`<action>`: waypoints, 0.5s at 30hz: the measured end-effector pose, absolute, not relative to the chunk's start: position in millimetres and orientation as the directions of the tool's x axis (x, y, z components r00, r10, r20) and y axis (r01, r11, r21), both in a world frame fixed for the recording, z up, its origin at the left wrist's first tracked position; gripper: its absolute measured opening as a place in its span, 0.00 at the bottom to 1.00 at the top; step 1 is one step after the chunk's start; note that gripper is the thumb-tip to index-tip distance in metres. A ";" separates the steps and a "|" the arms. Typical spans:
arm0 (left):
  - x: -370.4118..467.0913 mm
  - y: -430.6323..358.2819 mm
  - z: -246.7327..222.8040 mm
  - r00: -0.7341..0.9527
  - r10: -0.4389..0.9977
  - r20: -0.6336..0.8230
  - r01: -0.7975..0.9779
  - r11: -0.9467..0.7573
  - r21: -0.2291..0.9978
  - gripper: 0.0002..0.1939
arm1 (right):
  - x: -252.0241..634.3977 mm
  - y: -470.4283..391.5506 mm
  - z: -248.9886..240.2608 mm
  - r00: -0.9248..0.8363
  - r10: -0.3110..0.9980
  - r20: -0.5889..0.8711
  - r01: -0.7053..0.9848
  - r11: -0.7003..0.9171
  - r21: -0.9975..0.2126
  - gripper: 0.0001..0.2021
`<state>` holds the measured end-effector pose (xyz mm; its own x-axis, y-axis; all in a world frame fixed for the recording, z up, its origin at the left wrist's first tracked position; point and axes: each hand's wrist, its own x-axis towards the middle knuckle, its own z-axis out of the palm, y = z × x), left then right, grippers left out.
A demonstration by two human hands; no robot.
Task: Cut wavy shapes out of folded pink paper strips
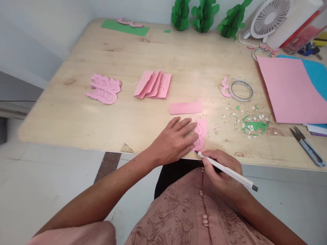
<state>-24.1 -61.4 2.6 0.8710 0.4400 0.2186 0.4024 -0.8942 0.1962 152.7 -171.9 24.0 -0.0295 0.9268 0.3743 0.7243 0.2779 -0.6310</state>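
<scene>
The right hand (pixel 224 170) has its fingers closed on a white pen (pixel 228 172), whose tip is at the near edge of a small pink card (pixel 201 134). The left hand (pixel 176 139) clamps nothing; it lies with fingers a little apart, resting on the left side of this card. Curved lines show on the card, so I judge the drawing is partly done, and cutting remains. Just beyond the card lies a pink strip (pixel 185 108), on which I see no line. Farther beyond, to the left, are folded pink papers (pixel 163 90), outlined but uncut. Well left of the card, scalloped pink pieces (pixel 107 90) seem already cut; the snips (pixel 308 146) lie well to its right, untouched
</scene>
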 end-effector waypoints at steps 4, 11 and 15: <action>-24.1 -61.4 2.3 0.870 0.440 0.221 0.402 -0.894 0.197 0.13 | 154.6 -173.3 22.1 -0.031 0.923 0.384 0.731 0.283 -0.621 0.04; -24.4 -61.4 1.3 0.865 0.446 0.231 0.403 -0.891 0.210 0.13 | 158.6 -174.3 22.6 -0.021 0.926 0.378 0.737 0.269 -0.620 0.04; -24.2 -61.6 1.8 0.866 0.445 0.228 0.403 -0.891 0.210 0.13 | 158.9 -174.5 23.0 -0.009 0.933 0.360 0.729 0.252 -0.636 0.04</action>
<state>-24.2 -61.6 1.8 0.8660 0.4451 0.2280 0.4026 -0.8909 0.2104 158.9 -174.5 23.0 -0.0090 0.9329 0.3600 0.7292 0.2524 -0.6360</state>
